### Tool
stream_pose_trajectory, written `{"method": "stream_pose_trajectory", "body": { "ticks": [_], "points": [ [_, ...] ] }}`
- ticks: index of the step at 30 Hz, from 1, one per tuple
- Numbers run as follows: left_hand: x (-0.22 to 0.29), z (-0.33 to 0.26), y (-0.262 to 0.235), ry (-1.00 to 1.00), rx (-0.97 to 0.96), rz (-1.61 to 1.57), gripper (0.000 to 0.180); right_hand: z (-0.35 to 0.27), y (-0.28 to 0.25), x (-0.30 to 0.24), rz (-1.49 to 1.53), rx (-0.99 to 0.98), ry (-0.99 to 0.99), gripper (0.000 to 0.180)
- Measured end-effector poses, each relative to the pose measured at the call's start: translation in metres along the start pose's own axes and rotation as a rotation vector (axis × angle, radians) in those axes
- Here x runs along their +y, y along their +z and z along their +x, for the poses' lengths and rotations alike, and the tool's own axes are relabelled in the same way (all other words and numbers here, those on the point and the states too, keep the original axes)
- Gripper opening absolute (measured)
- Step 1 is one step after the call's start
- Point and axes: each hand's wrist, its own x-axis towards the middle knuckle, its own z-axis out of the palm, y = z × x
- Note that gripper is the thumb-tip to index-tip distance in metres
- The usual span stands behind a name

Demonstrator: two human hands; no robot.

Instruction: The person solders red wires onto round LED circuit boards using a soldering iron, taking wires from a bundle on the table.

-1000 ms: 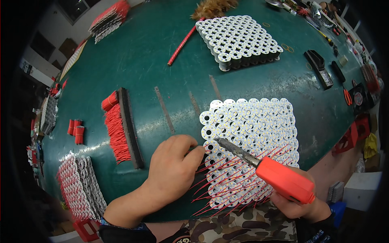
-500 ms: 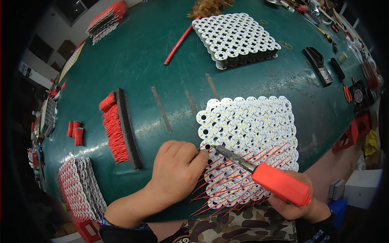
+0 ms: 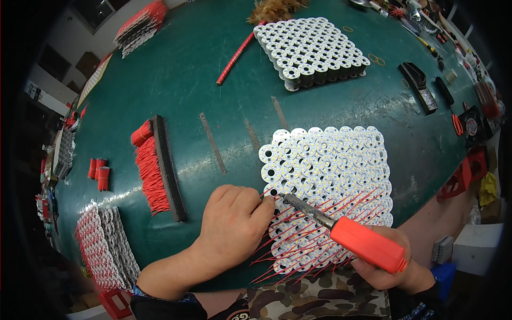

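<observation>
A sheet of round white LED circuit boards (image 3: pixel 330 152) lies on the green table in front of me. Thin red wires (image 3: pixel 320 234) slant across its nearer rows, and some stick out past its left edge. My left hand (image 3: pixel 229 226) is closed in a pinch at that edge, with a red wire just visible at the fingertips. In my right hand (image 3: pixel 385 269) is a soldering iron with a red handle (image 3: pixel 368 245). Its dark tip points left, close to my left fingertips, over a board near the left edge.
A stack of similar boards (image 3: pixel 312 50) stands at the back. To the left are a bundle of red wires (image 3: pixel 152 176) beside a dark bar (image 3: pixel 169 170), and wired boards (image 3: pixel 104 248). A black stand (image 3: pixel 418 88) and red-handled scissors (image 3: pixel 457 124) lie at the right.
The soldering iron has shifted very slightly, its tip edging right and down and its handle lowering a little. My left hand holds its place.
</observation>
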Motion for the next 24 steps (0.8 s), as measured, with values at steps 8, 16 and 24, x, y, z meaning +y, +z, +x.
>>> {"method": "stream_pose_trajectory", "body": {
  "ticks": [8,16,24],
  "points": [
    [0.001,0.001,0.000,-0.003,0.004,0.000,0.017,-0.007,-0.002,-0.003,-0.006,0.077,0.037,0.049],
    [0.001,0.003,-0.004,-0.074,0.026,-0.132,0.022,-0.001,-0.015,-0.007,-0.032,0.064,0.028,0.040],
    [0.003,0.020,0.002,-0.025,0.009,-0.123,0.019,-0.008,-0.013,0.003,0.006,0.141,0.068,0.031]
  ]
}}
